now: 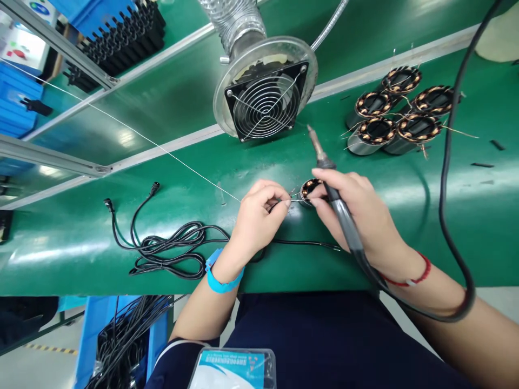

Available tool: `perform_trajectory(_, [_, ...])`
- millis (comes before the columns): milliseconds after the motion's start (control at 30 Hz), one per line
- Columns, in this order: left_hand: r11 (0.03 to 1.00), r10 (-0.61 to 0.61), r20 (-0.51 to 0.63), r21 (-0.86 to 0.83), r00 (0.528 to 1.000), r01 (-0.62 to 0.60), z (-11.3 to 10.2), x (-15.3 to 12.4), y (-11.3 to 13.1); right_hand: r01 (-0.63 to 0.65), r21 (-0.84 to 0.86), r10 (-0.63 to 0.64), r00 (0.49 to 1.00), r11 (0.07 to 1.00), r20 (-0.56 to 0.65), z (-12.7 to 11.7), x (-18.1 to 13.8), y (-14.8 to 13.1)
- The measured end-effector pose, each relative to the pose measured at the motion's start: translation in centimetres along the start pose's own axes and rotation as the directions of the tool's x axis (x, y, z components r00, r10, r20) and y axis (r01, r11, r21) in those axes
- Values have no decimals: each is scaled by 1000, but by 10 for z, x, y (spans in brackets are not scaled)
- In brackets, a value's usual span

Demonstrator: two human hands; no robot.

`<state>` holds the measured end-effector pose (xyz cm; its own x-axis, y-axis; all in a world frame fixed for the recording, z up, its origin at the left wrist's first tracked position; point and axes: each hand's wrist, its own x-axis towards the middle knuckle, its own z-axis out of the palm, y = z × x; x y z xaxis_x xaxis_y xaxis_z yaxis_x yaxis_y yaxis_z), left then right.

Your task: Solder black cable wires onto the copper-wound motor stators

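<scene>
1. Your left hand (259, 210), above a light-blue band (221, 275), has thumb and forefinger pinched together at a thin silvery wire (295, 200) beside the small stator; the other fingers are curled in.
2. A long, thin white strand (162, 148) runs from the upper left down to that same hand; whether the fingers grip it, you cannot tell.
3. Your right hand (354, 216), with a red braided bracelet (421, 273) at the wrist, is partly curled around a black-handled soldering iron (344, 219), whose metal tip points up and away from you, toward the black square fan (265, 108).
4. The small round stator with copper windings (306, 190) stands on the glossy green table (194, 189) between your hands, partly hidden by your right fingertips, which are at its rim.
5. Five larger silver-sided stators (372, 143) stand grouped beyond your right hand.
6. A coiled black cable (174, 246) lies left of your left hand, its two plug ends pointing away from you.
</scene>
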<state>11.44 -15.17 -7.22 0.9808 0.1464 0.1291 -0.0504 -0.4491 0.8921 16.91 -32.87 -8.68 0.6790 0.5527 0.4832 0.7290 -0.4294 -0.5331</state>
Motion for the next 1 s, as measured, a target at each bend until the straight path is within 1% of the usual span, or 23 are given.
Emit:
perform_trajectory(67, [999, -5, -9, -34, 1000, 5, 1, 0, 1, -37, 3, 38, 999, 999, -24, 2, 3, 1])
perform_trajectory(167, [998, 2, -17, -57, 1000, -3, 4, -2, 3, -35, 13, 36, 999, 999, -34, 1, 1, -1])
perform_trajectory(267, [1000, 19, -15, -23, 1000, -19, 5, -5, 6, -71, 28, 74, 990, 997, -118, -5, -11, -7])
perform_trajectory(367, [998, 50, -10, 47, 999, -50, 7, -6, 8, -93, 140, 124, 965, 986, -229, -10, -27, -13])
perform_trajectory(433, [993, 73, -11, 91, 997, -72, 8, -7, 9, -77, 221, 137, 952, 972, -274, -13, -37, -15])
perform_trajectory(500, [988, 92, -17, 129, 996, -89, 9, -7, 10, -48, 262, 129, 945, 964, -301, -15, -44, -16])
perform_trajectory(533, [985, 101, -21, 143, 995, -97, 10, -7, 10, -29, 271, 113, 947, 962, -300, -17, -47, -15])
perform_trajectory(633, [980, 123, -32, 164, 992, -117, 11, -7, 10, 72, 329, 10, 970, 942, -242, -22, -49, -14])
perform_trajectory(700, [978, 133, -36, 166, 990, -125, 10, -6, 10, 112, 366, -37, 978, 924, -207, -25, -49, -13])
perform_trajectory(767, [979, 134, -35, 162, 990, -126, 10, -6, 10, 100, 381, -27, 981, 919, -192, -26, -48, -14])
perform_trajectory(900, [980, 122, -33, 161, 992, -116, 11, -6, 10, 28, 408, 40, 987, 913, -158, -26, -48, -15])
perform_trajectory(1000, [980, 119, -40, 168, 992, -111, 11, -7, 10, 14, 412, 50, 988, 911, -143, -26, -49, -15])
